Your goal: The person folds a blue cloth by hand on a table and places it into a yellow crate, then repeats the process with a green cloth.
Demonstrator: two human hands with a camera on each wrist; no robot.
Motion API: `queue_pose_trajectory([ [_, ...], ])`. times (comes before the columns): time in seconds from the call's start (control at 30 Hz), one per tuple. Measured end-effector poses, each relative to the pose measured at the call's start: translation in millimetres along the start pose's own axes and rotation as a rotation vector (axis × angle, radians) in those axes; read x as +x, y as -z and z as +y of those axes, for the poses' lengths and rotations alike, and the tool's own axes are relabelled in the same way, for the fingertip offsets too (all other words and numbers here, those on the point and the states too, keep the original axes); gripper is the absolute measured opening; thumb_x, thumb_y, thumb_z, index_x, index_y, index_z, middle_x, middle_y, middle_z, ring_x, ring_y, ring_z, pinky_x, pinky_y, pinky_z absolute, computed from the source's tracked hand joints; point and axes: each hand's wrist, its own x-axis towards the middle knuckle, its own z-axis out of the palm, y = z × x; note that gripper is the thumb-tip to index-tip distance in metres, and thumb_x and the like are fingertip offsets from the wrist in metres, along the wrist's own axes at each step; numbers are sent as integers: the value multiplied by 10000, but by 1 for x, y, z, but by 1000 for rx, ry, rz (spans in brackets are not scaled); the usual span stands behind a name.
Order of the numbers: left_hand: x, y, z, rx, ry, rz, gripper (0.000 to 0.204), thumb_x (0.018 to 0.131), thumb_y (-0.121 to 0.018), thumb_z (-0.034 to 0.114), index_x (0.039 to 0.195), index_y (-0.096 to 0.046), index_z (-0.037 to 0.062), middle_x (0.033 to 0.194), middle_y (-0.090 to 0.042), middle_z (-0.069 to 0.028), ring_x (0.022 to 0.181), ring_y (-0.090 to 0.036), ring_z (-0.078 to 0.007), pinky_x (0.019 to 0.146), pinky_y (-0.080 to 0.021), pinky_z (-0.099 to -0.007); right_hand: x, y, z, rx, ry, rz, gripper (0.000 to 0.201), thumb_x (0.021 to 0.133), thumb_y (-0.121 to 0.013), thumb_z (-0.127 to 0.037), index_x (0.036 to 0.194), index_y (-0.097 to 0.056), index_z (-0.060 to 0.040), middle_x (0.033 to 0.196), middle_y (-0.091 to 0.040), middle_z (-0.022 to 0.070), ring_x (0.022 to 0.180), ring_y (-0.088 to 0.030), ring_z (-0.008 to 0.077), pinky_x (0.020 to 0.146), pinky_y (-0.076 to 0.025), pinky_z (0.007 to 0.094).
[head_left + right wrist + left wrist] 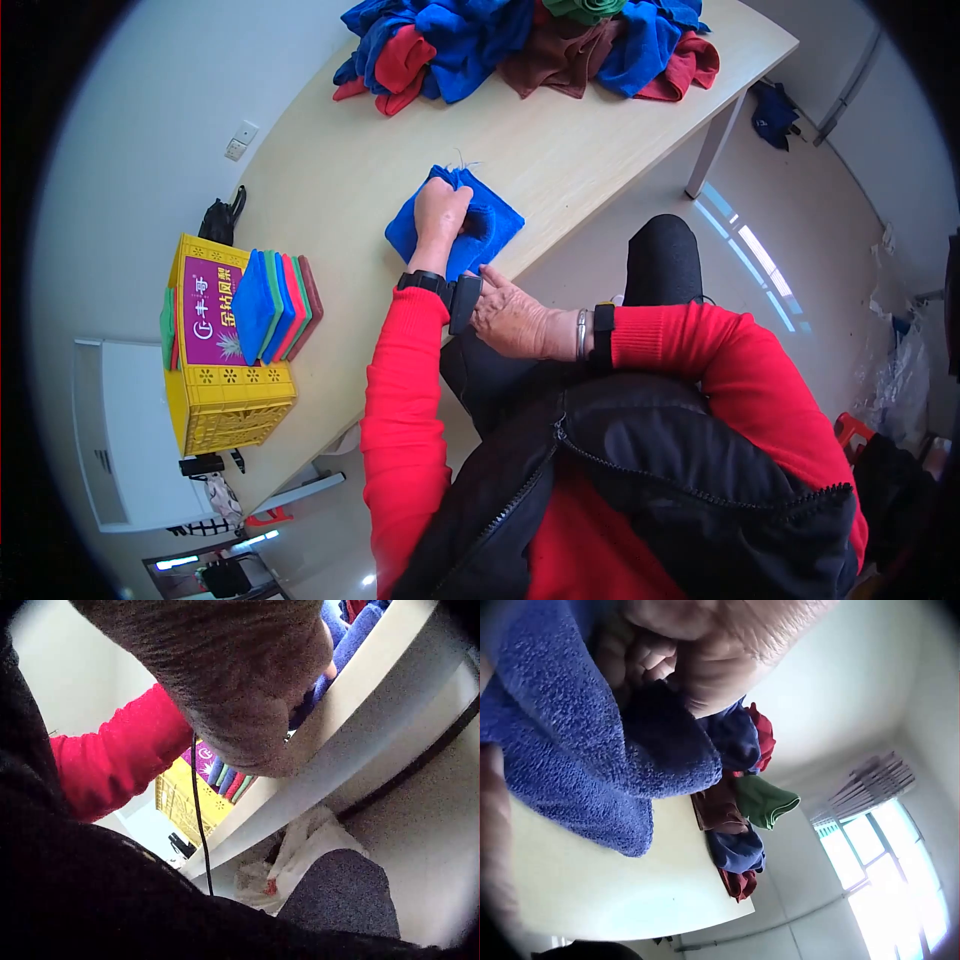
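Note:
A folded blue cloth (502, 216) lies on the table, its near layer raised in a curved fold. My left hand (440, 215) is on top of it with curled fingers, gripping the cloth at the fold. In the left wrist view the curled fingers of my left hand (697, 645) are partly hidden behind the blue cloth (570, 712). My right hand (518, 318) is at the table's near edge beside the left wrist, its extended fingertips touching the near corner of the cloth. In the right wrist view the back of my right hand (232, 682) hides most of its fingers.
Blue, red, brown and green cloths (470, 45) are heaped along the table's far side. At the left stands a yellow crate (235, 405) with a purple label, with several folded cloths (285, 305) against it. A black item (222, 215) lies behind the crate.

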Motion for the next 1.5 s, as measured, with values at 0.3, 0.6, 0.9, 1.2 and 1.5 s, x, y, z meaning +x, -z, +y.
queue_pose_trajectory([
  [0.3,-50,48,-38,73,-240,343,294,1015,-568,281,942,-610,-1,821,-663,-88,727,-658,-248,669,-536,-356,0,-9,3,27,-28,116,654,875,-555,-286,1448,-462,16,1530,-415,197,1435,-356,357,1199,-226,532],
  [0.6,-69,31,-108,339,-249,149,611,1048,-410,391,1529,-311,28,1614,-259,-195,1494,-233,-368,1211,-207,-467,-1,6,0,-48,36,65,612,905,-519,-226,1449,-442,44,1516,-427,220,1420,-391,375,1174,-276,531],
  [0.9,-67,32,-99,375,-283,191,639,1036,-425,428,1545,-309,59,1622,-259,-164,1499,-230,-360,1189,-201,-583,56,81,25,510,-171,-25,446,946,-587,-301,1291,-561,-20,1384,-526,216,1341,-459,349,1063,-389,462],
  [1.2,-61,16,-114,464,-308,177,616,1016,-480,406,1512,-360,60,1575,-344,-166,1459,-304,-350,1166,-260,-538,102,-15,103,120,-226,258,576,1002,-445,-486,1387,-527,-65,1454,-509,145,1403,-402,320,1157,-273,509],
  [1.5,-44,52,-128,277,-236,209,520,972,-596,362,1368,-502,38,1301,-606,-213,1195,-571,-382,1003,-454,-471,65,27,101,308,-357,503,378,958,-596,-303,1239,-638,-54,1285,-624,154,1213,-566,338,1041,-450,441],
])
